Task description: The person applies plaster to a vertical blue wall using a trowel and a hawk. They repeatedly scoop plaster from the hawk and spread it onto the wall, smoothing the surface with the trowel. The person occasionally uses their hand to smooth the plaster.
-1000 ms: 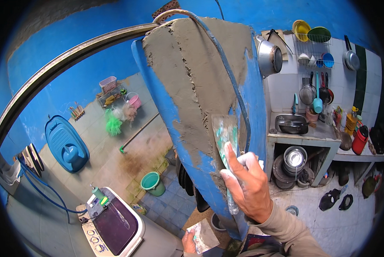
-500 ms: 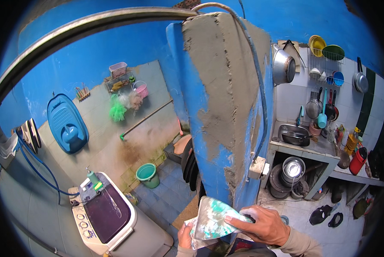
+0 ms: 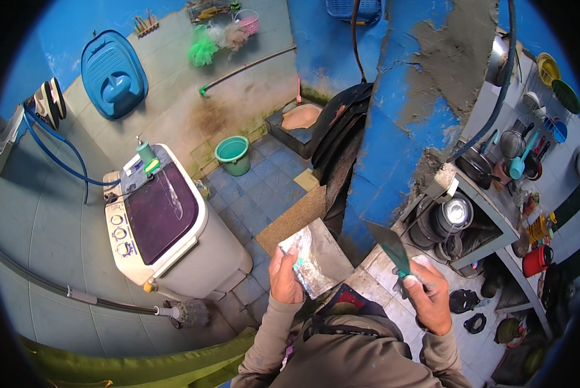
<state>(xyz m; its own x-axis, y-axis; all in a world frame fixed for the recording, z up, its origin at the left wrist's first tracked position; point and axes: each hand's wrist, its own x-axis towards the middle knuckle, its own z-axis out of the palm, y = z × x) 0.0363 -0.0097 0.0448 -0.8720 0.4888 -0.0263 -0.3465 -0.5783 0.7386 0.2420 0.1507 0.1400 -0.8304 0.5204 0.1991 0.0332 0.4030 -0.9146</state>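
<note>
My left hand [image 3: 286,278] grips a small square plate [image 3: 323,257] smeared with pale grey paste and teal flecks, held low in front of my body. Just right of it, my right hand [image 3: 425,294] is closed on the handle of a putty knife [image 3: 387,240], its dark blade tilted up and left, apart from the plate. Beyond both rises the blue pillar [image 3: 393,155], patched with rough grey plaster [image 3: 446,61], with a cable [image 3: 496,110] down its right side and a pale fitting [image 3: 442,181] low on it.
A washing machine [image 3: 206,258] stands at left, a green bucket [image 3: 235,165] behind it. A brown board [image 3: 286,216] lies beside the pillar's foot. At right are a concrete kitchen counter [image 3: 487,220] with pots [image 3: 454,212] and utensils, and dark items [image 3: 464,301] on the white tiles.
My right hand has come down from the pillar, brought the knife over the plate, then lifted it apart to the right. The view has tilted downward, showing more of my body.
</note>
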